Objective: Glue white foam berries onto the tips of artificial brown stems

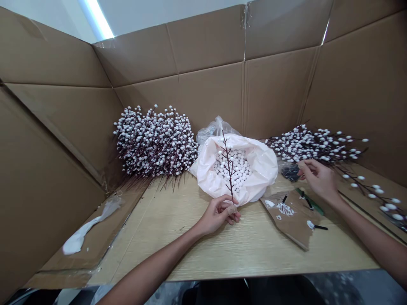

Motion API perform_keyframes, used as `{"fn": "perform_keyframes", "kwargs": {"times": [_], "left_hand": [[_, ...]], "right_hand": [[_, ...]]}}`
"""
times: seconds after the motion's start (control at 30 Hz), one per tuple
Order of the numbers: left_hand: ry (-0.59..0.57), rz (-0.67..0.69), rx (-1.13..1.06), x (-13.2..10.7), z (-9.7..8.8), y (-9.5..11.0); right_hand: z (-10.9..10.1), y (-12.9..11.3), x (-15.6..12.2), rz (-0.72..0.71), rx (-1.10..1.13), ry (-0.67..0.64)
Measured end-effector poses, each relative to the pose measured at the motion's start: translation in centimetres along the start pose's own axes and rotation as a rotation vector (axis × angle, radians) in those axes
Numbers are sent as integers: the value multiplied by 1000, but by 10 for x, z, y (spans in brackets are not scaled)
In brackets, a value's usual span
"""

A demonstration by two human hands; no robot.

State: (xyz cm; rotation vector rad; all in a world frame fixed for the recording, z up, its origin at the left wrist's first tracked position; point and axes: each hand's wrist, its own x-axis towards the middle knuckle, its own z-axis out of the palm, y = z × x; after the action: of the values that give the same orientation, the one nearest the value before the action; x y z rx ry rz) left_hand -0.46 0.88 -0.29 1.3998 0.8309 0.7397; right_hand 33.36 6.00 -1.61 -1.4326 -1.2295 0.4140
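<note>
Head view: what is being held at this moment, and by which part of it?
The left hand holds a bare dark twig near its lower end. The right hand shows nothing held.

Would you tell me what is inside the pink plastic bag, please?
The pink plastic bag holds a heap of small white beads. Its folded rim and sides hide how deep they go and what lies beneath them.
</note>
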Motion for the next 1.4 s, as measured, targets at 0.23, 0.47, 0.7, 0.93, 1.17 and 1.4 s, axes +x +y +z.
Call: {"fn": "perform_keyframes", "kwargs": {"times": [0.23, 0.47, 0.7, 0.93, 1.17, 1.4], "left_hand": [[2, 0, -1, 0, 0, -1], [7, 5, 4, 0, 0, 0], [3, 19, 11, 0, 1, 0], [-4, 11, 16, 0, 1, -1], [1, 16, 37, -1, 2, 0], [3, 18, 30, -1, 1, -1]], "right_hand": [[2, 9, 1, -27, -24, -35], [2, 17, 2, -60, -40, -41], [2, 16, 2, -57, -56, -69], [2, 14, 2, -48, -64, -78], [2, 16, 2, -52, -93, -115], [3, 18, 2, -68, -116, -123]]}}
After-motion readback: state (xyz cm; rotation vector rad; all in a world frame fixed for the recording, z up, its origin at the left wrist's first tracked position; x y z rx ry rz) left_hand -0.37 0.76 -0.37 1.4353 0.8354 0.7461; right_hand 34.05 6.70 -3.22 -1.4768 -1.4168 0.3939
